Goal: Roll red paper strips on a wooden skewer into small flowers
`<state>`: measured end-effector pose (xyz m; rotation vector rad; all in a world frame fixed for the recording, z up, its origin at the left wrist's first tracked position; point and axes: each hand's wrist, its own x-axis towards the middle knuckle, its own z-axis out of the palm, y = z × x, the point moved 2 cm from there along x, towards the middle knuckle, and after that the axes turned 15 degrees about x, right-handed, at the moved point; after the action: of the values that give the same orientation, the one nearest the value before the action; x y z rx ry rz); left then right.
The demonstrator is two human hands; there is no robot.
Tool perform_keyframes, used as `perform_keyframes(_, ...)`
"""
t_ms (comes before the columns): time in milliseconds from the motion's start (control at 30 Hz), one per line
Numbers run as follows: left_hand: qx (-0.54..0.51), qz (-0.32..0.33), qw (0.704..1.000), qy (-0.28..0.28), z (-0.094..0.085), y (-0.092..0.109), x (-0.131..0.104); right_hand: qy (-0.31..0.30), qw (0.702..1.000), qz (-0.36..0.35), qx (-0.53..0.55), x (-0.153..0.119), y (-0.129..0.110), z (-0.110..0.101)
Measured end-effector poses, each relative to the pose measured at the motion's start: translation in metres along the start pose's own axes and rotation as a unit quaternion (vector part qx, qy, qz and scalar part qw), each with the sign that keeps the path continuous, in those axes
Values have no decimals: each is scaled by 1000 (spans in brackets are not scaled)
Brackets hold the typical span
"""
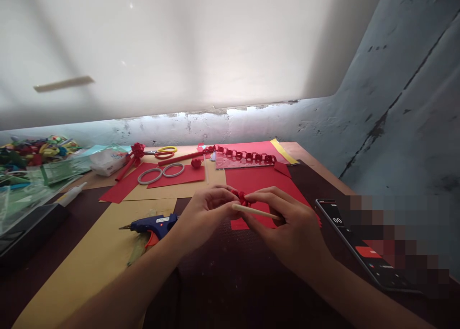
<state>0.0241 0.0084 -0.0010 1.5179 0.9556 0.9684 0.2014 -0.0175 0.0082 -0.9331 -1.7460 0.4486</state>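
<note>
Near the middle, my left hand (208, 216) pinches a small red paper piece (242, 196) from the left. My right hand (287, 219) is closed around a pale thin stick (257, 211), whose blunt end points left past the red piece. The fingertips of both hands meet close to that piece and partly hide it. Beneath them lies a red sheet (268, 185). A blue glue gun (156, 225) with an orange trigger rests left of my left hand, its nozzle pointing left and its red light lit.
Farther back are a red paper chain (246, 154), scissors (161, 153), two grey rings (150, 176), a red ball (196, 163) and a red paper flower (137, 150). A phone (359, 247) lies right, a black box (30, 231) left.
</note>
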Motion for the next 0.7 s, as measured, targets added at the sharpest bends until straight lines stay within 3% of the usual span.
perform_keyframes(267,12,-1,1000,5,3,7,2,9,1000,2,-1,0,0,1)
perform_keyframes(700,110,63,992,-10,2,10,-5,11,994,107,23,4,4,-3)
